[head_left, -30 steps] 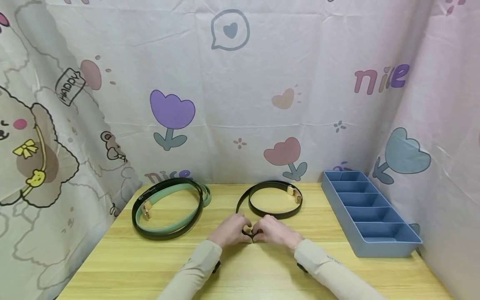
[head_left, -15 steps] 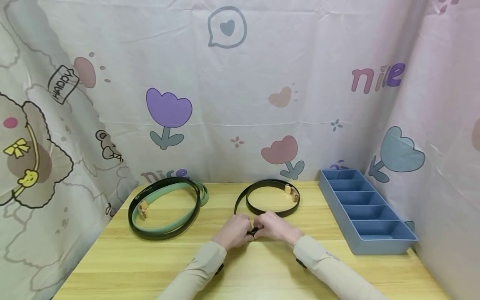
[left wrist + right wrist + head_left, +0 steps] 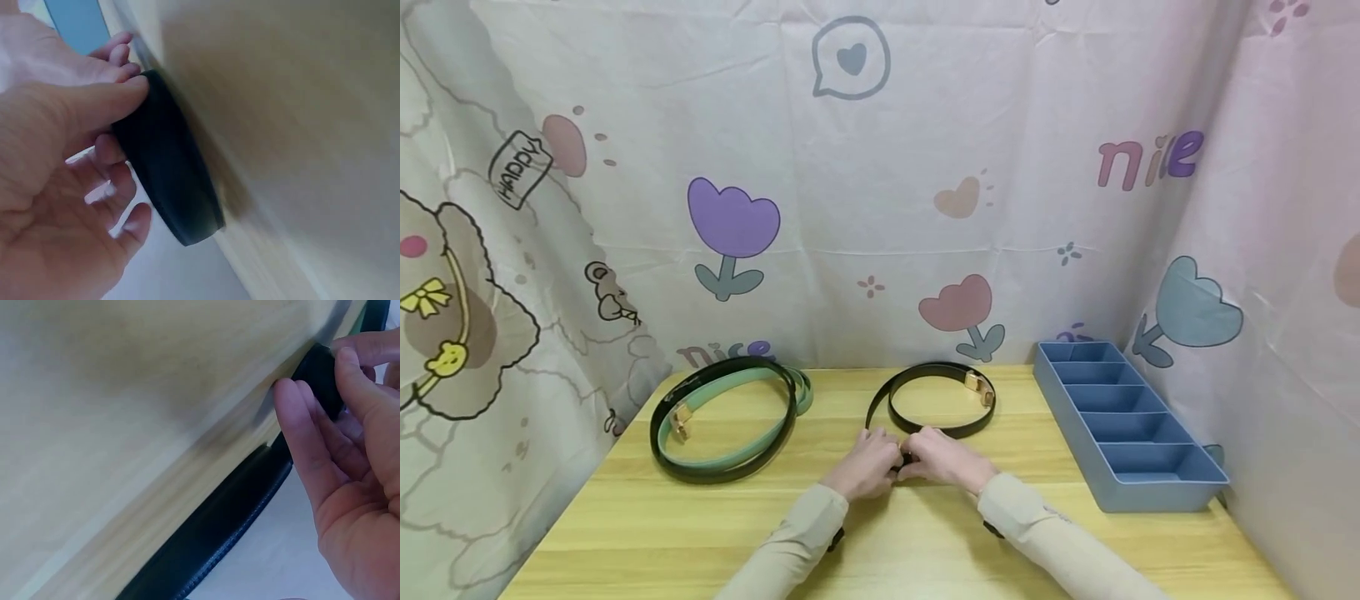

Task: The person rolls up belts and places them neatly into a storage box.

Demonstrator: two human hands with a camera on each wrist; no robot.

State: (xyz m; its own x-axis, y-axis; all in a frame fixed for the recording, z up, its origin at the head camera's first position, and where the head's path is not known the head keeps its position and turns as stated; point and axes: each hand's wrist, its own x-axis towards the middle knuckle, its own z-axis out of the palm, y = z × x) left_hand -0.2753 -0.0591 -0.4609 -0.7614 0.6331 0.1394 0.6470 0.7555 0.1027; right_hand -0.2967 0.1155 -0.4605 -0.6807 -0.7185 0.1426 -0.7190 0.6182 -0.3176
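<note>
A black belt (image 3: 957,432) with a gold buckle (image 3: 979,388) lies in a loose coil at the table's middle, and its strap runs forward to both hands. The left hand (image 3: 865,465) pinches the strap between thumb and fingers; in the left wrist view the thumb presses on the bent black strap (image 3: 169,162). Close against it, the right hand (image 3: 943,458) grips the same folded part of the strap. The right wrist view has this hand's thumb and fingers (image 3: 290,403) at the small black bend, with more strap (image 3: 219,519) running below. Between the hands, the belt's end is mostly hidden.
On the left of the wooden table (image 3: 917,550) a green belt (image 3: 730,460) with a gold buckle lies within a coiled black belt (image 3: 707,478). A blue divided box (image 3: 1101,471) stands at the right. A printed curtain (image 3: 850,167) hangs behind.
The hands have drawn closer together, and the small gap in the strap bend between them has narrowed. The coil and the other belts stay put; the head view has shifted slightly.
</note>
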